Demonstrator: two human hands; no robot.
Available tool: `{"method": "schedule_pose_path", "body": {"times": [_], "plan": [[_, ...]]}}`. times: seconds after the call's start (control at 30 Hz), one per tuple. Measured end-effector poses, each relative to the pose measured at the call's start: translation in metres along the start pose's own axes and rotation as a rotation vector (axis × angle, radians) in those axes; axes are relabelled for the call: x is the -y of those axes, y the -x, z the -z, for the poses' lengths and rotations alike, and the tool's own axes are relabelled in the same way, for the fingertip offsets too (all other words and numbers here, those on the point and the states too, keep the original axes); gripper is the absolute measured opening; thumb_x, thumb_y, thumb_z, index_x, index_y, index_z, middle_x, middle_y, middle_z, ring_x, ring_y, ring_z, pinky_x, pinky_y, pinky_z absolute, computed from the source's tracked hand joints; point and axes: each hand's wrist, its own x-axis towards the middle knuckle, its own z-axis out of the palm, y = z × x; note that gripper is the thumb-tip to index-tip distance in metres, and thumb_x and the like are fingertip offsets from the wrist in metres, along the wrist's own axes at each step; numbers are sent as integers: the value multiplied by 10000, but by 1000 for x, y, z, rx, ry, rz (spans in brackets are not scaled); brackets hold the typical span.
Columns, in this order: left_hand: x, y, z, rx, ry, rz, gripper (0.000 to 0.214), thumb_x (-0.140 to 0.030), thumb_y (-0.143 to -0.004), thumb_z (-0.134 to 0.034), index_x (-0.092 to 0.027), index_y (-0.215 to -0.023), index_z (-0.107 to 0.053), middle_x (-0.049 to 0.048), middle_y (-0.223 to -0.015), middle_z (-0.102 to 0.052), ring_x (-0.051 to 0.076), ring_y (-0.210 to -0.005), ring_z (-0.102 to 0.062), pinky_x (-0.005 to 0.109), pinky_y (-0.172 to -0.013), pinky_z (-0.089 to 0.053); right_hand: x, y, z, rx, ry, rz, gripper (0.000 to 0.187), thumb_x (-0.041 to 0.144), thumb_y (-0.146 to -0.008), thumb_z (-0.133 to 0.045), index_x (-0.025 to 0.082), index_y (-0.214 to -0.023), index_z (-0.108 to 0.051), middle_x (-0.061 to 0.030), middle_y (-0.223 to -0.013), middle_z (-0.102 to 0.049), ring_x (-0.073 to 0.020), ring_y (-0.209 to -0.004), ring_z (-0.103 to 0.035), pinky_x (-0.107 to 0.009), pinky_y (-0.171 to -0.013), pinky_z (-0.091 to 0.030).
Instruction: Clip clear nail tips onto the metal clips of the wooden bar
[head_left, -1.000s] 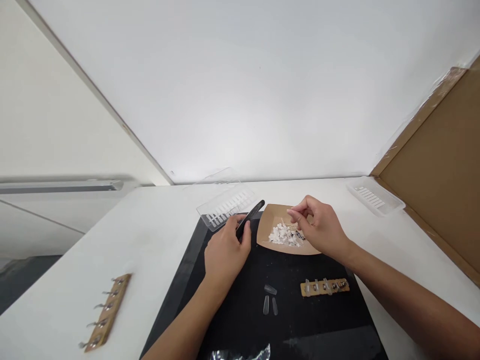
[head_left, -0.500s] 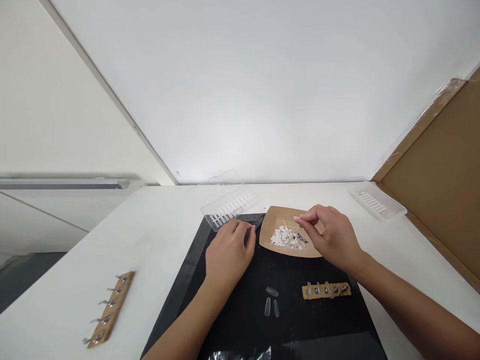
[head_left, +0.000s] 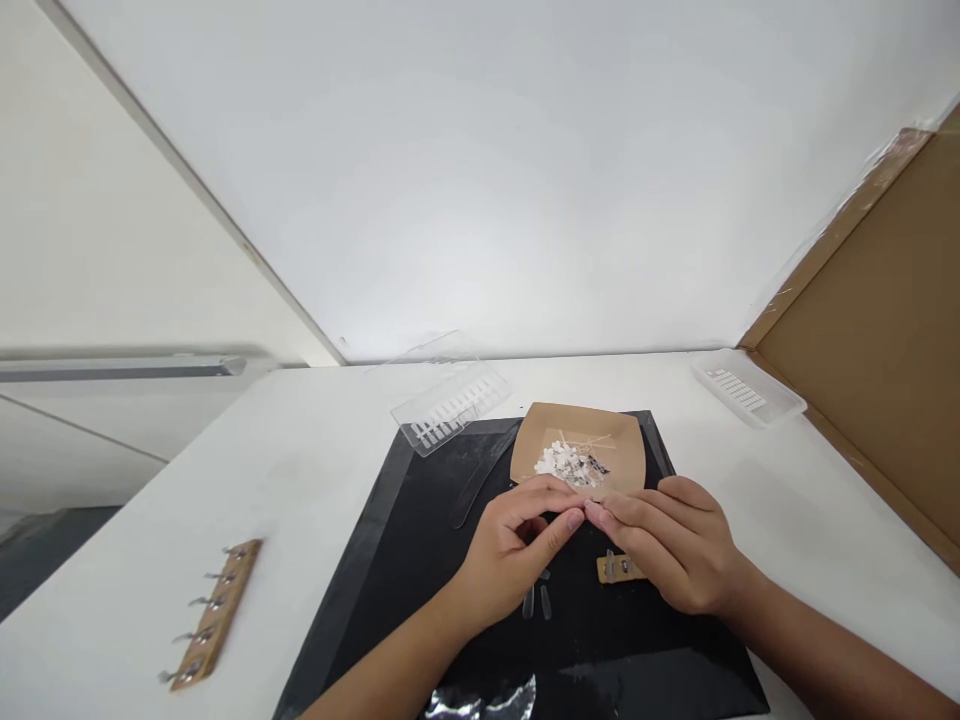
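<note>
My left hand (head_left: 517, 550) and my right hand (head_left: 675, 550) meet fingertip to fingertip, just in front of a brown paper tray (head_left: 630, 440). Both are closed in a pinch; whatever small thing lies between the fingertips is hidden. Inside the tray is a heap of small white pieces (head_left: 559, 460) with thin sticks and some dark bits. Below my left fingers, a few clear false nail tips (head_left: 546, 602) lie on the black mat (head_left: 450, 600), partly covered. My right hand hides most of a wooden strip (head_left: 604, 570) that carries clear nail tips.
A second wooden strip with metal clips (head_left: 217, 612) lies on the white table at left. An open clear plastic case (head_left: 450, 405) stands behind the mat, and a clear tray (head_left: 750, 390) sits back right by a cardboard wall (head_left: 885, 330). A dark nail file-like strip (head_left: 480, 480) and shiny foil (head_left: 480, 705) are on the mat.
My right hand has come down and left from over the paper tray. My left hand has moved right and down to meet it, uncovering the dark strip.
</note>
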Motion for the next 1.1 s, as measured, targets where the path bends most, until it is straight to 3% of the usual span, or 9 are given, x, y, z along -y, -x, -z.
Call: {"method": "schedule_pose_path", "body": {"times": [0.23, 0.43, 0.53, 0.63, 0.77, 0.83, 0.93, 1.1], "plan": [[4, 1, -5, -11, 143, 132, 143, -329, -900, -834, -241, -1001, -882, 91, -943, -752, 157, -777, -685, 182, -522, -465, -2, 5, -2, -2, -42, 23, 228, 74, -1037, -591, 124, -860, -725, -81, -919, -806, -154, -794, -731, -321, -687, -421], [6, 1, -6, 20, 192, 161, 124, -330, -903, -833, -234, -958, -889, 72, -876, -706, 158, -800, -667, 246, -694, -546, 1, 6, -8, 23, -59, 33, 311, 62, -985, -680, 162, -697, -619, -42, -861, -784, -131, -723, -680, -313, -649, -385], [5, 1, -5, 58, 156, 188, 147, -342, -928, -805, -223, -963, -884, 73, -875, -696, 154, -781, -651, 250, -679, -533, 2, 7, -9, 51, -71, 21, 347, 73, -986, -681, 186, -675, -574, -17, -852, -779, -122, -703, -664, -319, -648, -378], [5, 0, -5, 73, 130, 190, 175, -356, -945, -783, -206, -926, -871, 79, -877, -700, 166, -791, -660, 259, -680, -531, 0, 8, -9, 85, -117, -45, 278, 101, -995, -692, 204, -753, -600, 15, -833, -776, -116, -673, -657, -327, -656, -377], [7, 2, -5, 79, 85, 187, 233, -406, -946, -777, -192, -897, -856, 80, -868, -693, 171, -783, -654, 262, -668, -526, -3, 11, -10, 44, -175, -178, 80, 169, -1019, -706, 202, -1003, -635, 11, -824, -774, -126, -684, -685, -324, -716, -418], [8, 3, -6, 79, 80, 192, 250, -425, -947, -773, -193, -899, -852, 78, -875, -688, 166, -771, -645, 260, -656, -521, -4, 13, -13, 24, -198, -232, 120, 197, -1026, -713, 186, -1107, -625, -10, -857, -787, -137, -742, -717, -319, -756, -435], [9, 3, -6, 84, 72, 200, 248, -423, -953, -766, -196, -891, -847, 72, -874, -683, 157, -762, -635, 255, -656, -510, -4, 16, -17, 19, -241, -274, 147, 231, -1025, -732, 181, -1121, -633, -24, -895, -795, -147, -804, -738, -317, -791, -436], [11, 3, -5, 95, 38, 185, 244, -402, -963, -756, -186, -880, -835, 63, -855, -672, 148, -743, -624, 252, -652, -497, -3, 15, -18, 33, -263, -249, 165, 293, -1021, -754, 168, -1104, -685, -12, -845, -765, -130, -736, -698, -318, -765, -419]]}}
